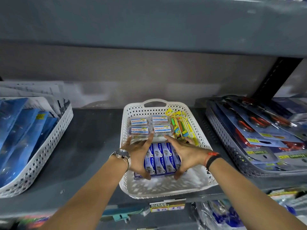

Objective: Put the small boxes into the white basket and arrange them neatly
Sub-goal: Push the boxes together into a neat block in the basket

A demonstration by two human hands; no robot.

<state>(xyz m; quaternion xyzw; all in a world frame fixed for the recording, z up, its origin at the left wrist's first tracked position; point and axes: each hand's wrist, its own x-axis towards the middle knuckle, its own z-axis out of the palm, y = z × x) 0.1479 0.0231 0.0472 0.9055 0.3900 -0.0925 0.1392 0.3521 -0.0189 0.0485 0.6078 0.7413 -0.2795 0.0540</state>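
A white perforated basket (166,188) stands on the grey shelf in front of me. Inside it, a block of small blue and white boxes (162,159) lies in two rows. My left hand (138,154) presses the block's left side and my right hand (184,155) presses its right side, thumbs at the near edge, fingers spread toward the back. Behind the block sit several clear plastic boxes with red and blue labels (149,127). Yellow packets of coloured items (182,127) lean along the basket's right wall.
A white basket of blue packs (54,138) stands at the left. A grey basket of carded red scissors (221,130) stands at the right. An upper shelf (149,30) hangs overhead. A price label (167,207) sits on the shelf's front edge.
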